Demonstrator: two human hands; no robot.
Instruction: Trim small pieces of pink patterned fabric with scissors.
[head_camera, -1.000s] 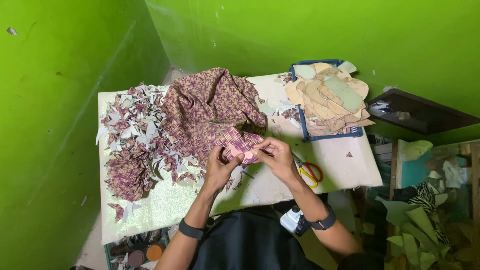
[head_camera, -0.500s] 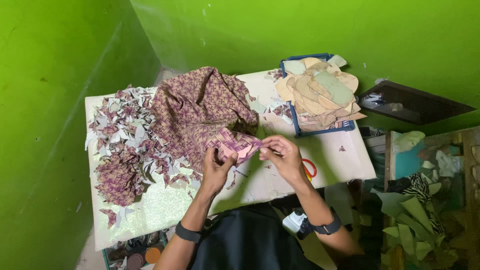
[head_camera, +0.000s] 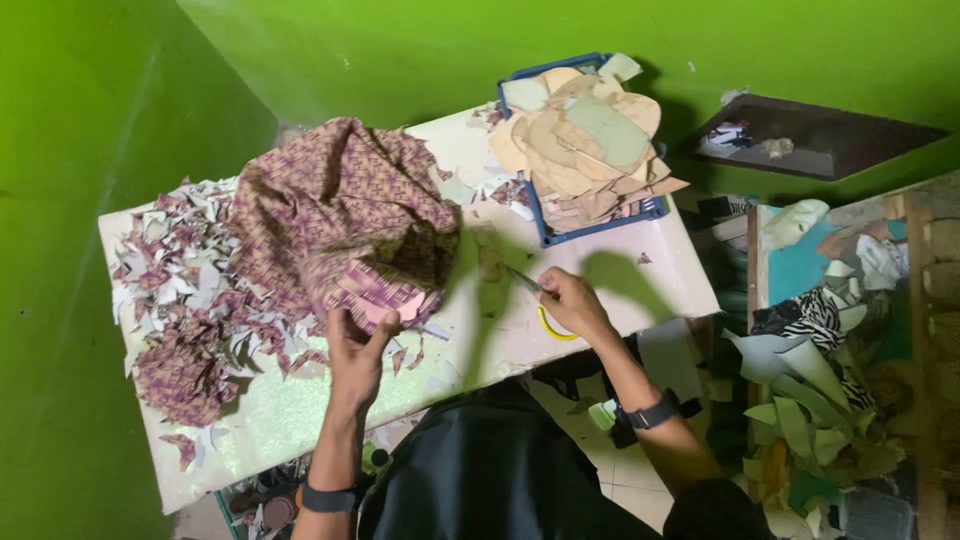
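Note:
A crumpled purple and cream patterned cloth (head_camera: 340, 210) lies on the white table (head_camera: 300, 410). My left hand (head_camera: 355, 345) grips a pink-backed piece of that fabric (head_camera: 375, 300) at the heap's near edge. My right hand (head_camera: 572, 302) is to the right on the table, closed on scissors with yellow handles (head_camera: 545, 318), the blades pointing left toward the cloth. Both wrists wear dark bands.
Several fabric scraps (head_camera: 185, 300) cover the table's left part. A blue tray (head_camera: 585, 145) of beige cut shapes stands at the back right. A dark shelf (head_camera: 820, 135) and piled cut pieces (head_camera: 810, 390) sit to the right. Green walls surround the table.
My hands have parted: both held the fabric piece together before. The right hand has moved right onto the scissors while the left keeps the piece by the cloth.

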